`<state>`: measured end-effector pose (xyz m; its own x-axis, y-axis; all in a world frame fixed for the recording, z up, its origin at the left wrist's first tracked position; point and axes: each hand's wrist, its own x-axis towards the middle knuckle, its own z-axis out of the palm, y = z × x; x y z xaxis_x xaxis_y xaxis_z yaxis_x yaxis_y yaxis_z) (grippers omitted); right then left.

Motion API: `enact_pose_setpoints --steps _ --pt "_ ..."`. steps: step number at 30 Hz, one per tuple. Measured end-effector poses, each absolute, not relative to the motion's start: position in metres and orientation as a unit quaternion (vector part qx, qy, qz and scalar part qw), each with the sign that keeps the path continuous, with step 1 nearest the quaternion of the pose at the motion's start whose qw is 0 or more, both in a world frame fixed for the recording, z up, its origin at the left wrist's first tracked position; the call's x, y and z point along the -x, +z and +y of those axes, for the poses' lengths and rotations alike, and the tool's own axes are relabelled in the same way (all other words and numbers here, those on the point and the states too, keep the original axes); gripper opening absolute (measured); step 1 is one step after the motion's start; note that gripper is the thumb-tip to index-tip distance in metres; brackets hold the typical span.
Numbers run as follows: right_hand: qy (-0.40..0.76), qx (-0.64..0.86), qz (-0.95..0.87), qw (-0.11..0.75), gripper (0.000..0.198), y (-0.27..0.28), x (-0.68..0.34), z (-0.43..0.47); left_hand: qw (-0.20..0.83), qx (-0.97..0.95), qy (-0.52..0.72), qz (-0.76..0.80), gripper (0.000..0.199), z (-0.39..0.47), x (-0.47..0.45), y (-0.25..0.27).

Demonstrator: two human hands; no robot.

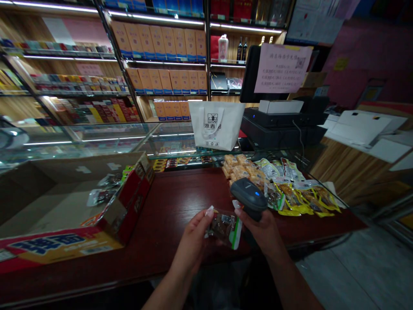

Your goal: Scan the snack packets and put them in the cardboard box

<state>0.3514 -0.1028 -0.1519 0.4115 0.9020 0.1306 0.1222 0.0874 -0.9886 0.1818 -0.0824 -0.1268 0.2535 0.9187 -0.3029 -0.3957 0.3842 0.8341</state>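
My left hand pinches a small clear snack packet with dark contents and a green-and-white edge. My right hand is wrapped round the handle of a black barcode scanner, on which a blue light glows. The scanner's head sits just above and to the right of the packet, pointing away from me. Behind the scanner, a pile of tan wrapped snacks lies on the dark red counter. Yellow-edged packets lie to the right of it, with pale green packets behind them.
A cardboard box holding a few packets stands at the left. A white paper bag stands on the glass case behind the counter. Back right are a monitor with a pink notice and a black cash drawer.
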Motion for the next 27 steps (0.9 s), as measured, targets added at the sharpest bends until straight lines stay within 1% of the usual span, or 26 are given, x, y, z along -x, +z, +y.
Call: enact_pose_setpoints --steps 4,6,10,12,14,16,19,22,24,27 --pt "0.356 0.578 -0.420 0.603 0.031 -0.161 -0.349 -0.099 0.703 -0.314 0.501 0.396 0.044 -0.085 -0.193 -0.137" --pt "0.377 0.570 -0.406 0.607 0.033 -0.163 -0.347 -0.099 0.659 -0.354 0.527 0.403 0.046 -0.086 -0.195 -0.140" --pt "0.411 0.557 -0.369 0.620 0.037 -0.160 -0.345 -0.101 0.537 -0.440 0.559 0.453 0.050 -0.085 -0.192 -0.140" --pt "0.428 0.542 -0.363 0.625 0.039 -0.156 -0.344 -0.103 0.516 -0.456 0.554 0.468 0.050 -0.083 -0.188 -0.139" --pt "0.441 0.525 -0.367 0.628 0.042 -0.154 -0.343 -0.104 0.520 -0.456 0.547 0.472 0.050 -0.082 -0.186 -0.139" --pt "0.447 0.519 -0.371 0.627 0.045 -0.153 -0.341 -0.104 0.547 -0.438 0.530 0.477 0.050 -0.082 -0.183 -0.139" --pt "0.443 0.531 -0.373 0.619 0.042 -0.155 -0.339 -0.102 0.623 -0.387 0.482 0.479 0.047 -0.082 -0.179 -0.137" --pt "0.428 0.540 -0.381 0.617 0.037 -0.156 -0.341 -0.101 0.684 -0.359 0.458 0.440 0.050 -0.080 -0.168 -0.132" --pt "0.421 0.541 -0.388 0.616 0.035 -0.153 -0.343 -0.102 0.690 -0.359 0.473 0.415 0.051 -0.076 -0.159 -0.129" --pt "0.419 0.542 -0.415 0.599 0.037 -0.145 -0.342 -0.108 0.645 -0.370 0.521 0.419 0.051 -0.069 -0.143 -0.126"
